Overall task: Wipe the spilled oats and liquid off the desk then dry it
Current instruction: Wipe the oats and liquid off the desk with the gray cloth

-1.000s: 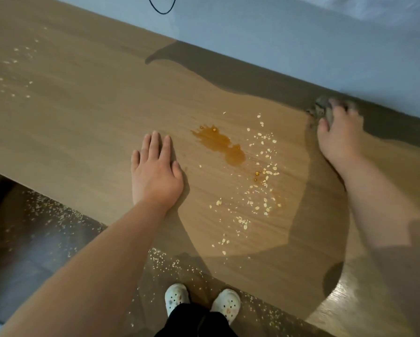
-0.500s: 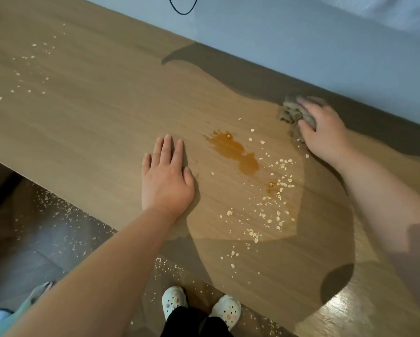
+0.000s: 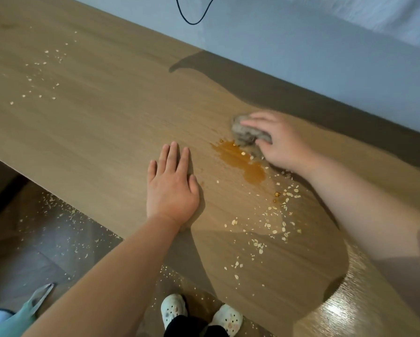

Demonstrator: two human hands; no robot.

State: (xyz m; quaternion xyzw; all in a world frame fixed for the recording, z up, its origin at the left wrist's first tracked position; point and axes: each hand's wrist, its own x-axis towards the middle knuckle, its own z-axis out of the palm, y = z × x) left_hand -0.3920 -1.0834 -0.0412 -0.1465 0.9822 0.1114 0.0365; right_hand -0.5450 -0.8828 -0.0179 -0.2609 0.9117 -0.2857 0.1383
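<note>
A grey cloth (image 3: 245, 132) is held by the right grip (image 3: 284, 142). The fingers are curled over the top of the cloth, and the thumb is tucked in at the near side. The cloth is pressed down on the table (image 3: 106, 117). Its near edge touches the far end of the brown liquid (image 3: 243, 161).

The left grip (image 3: 171, 188) is laid flat on the table. Its fingers are straight and close together, and nothing is held in it. It is just beside the liquid, on the left, and does not touch it.

A few oats (image 3: 274, 224) are seen in the liquid, right by the cloth. Most of them are spread on the table nearer the person, between the two arms and under the right arm. A thin patch of them is also seen far off to the left on the table.

More of them are scattered on the floor (image 3: 34, 239) below the table's near edge. Two white shoes (image 3: 173, 310) are seen there too. A black cable (image 3: 192, 18) hangs in front of the pale wall (image 3: 301, 57) behind the table.
</note>
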